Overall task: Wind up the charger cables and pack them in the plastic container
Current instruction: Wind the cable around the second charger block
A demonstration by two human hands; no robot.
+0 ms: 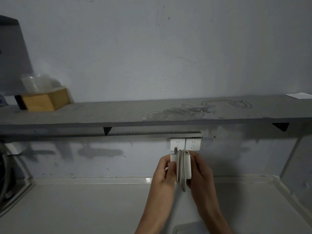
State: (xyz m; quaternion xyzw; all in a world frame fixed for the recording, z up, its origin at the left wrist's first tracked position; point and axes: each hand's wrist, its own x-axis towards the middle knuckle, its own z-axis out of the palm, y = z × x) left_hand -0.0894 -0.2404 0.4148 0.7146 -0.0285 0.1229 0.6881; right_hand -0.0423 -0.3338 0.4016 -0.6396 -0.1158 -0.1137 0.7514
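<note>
A white charger brick with metal prongs pointing up is held between both hands above the pale counter. Its white cable is looped several times lengthwise around the brick, and a loose blurred length trails down between my forearms. My left hand grips the brick's left side with the thumb on its face. My right hand holds the right side over the cable loops. Clear plastic containers stand stacked on the shelf at far left.
A grey wall shelf runs across the view above two white wall sockets. A wooden hexagonal box sits under the plastic containers. A white paper lies at the shelf's right end. A pale object shows at the bottom edge.
</note>
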